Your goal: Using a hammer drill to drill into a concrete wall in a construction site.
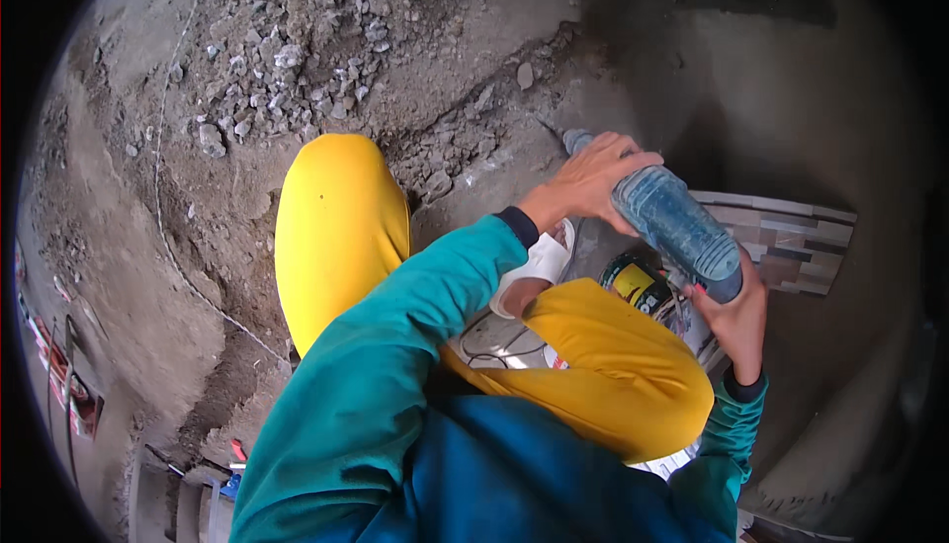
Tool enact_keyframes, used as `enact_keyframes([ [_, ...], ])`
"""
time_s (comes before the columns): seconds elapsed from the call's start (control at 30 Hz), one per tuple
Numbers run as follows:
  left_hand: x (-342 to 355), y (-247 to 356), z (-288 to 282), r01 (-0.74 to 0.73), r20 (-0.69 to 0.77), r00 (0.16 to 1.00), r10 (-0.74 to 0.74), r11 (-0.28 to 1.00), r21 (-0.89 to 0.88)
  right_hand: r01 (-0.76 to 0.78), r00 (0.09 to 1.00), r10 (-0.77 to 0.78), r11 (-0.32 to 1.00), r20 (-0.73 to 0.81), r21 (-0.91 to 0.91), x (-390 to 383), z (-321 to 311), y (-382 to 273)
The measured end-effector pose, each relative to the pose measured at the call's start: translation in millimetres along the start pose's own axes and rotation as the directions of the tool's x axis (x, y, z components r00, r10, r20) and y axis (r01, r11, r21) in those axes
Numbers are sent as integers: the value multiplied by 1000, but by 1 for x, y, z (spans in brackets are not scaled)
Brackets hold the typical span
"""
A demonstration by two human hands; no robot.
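Observation:
A dusty blue hammer drill (677, 217) lies across both my hands, right of centre, its thin bit slanting up and left to the broken ground. My left hand (598, 179) wraps round the front of its body, just behind the nose. At the back end my right hand (736, 318) is closed on the rear grip; the drill body hides part of those fingers, and the trigger cannot be seen. The bit's tip is near the crumbled edge of the concrete; I cannot tell whether it touches.
Broken stones (287, 83) and loose dirt cover the upper left. A pale cord (161, 187) runs down the left side. Beside my bent knee stands a black and yellow container (636, 284). Tile panels (791, 237) lie to its right. A white slipper (546, 258) is on my foot.

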State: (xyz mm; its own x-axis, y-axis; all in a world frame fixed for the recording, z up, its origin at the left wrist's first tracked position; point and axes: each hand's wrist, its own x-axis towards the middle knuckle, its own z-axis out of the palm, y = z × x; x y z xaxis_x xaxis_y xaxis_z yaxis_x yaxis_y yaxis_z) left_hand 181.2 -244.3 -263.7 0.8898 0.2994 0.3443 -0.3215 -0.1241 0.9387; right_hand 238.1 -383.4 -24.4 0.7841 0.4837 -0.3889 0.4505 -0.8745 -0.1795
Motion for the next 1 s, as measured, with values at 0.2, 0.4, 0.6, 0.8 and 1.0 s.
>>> enact_keyframes([
  [0.2, 8, 38, 27, -73, -114, 991, 76, 997, 34, 43, 999, -46, 992, 23, 120, -36, -66, 14],
  [0.4, 10, 60, 18, -64, -185, 981, 66, 998, 18, 40, 998, -46, 992, 44, 118, -34, -83, -12],
  [0.6, 5, 40, 17, -69, -222, 973, 70, 998, 10, 58, 995, -62, 997, 79, 56, -18, -69, -17],
  [0.8, 5, 37, 17, -63, -150, 987, 62, 998, 2, 85, 995, -85, 996, 57, 13, -20, -63, -21],
  [1.0, -2, 39, 14, -50, -110, 993, 51, 999, 13, 100, 995, -99, 994, 27, -49, -30, -53, -22],
])
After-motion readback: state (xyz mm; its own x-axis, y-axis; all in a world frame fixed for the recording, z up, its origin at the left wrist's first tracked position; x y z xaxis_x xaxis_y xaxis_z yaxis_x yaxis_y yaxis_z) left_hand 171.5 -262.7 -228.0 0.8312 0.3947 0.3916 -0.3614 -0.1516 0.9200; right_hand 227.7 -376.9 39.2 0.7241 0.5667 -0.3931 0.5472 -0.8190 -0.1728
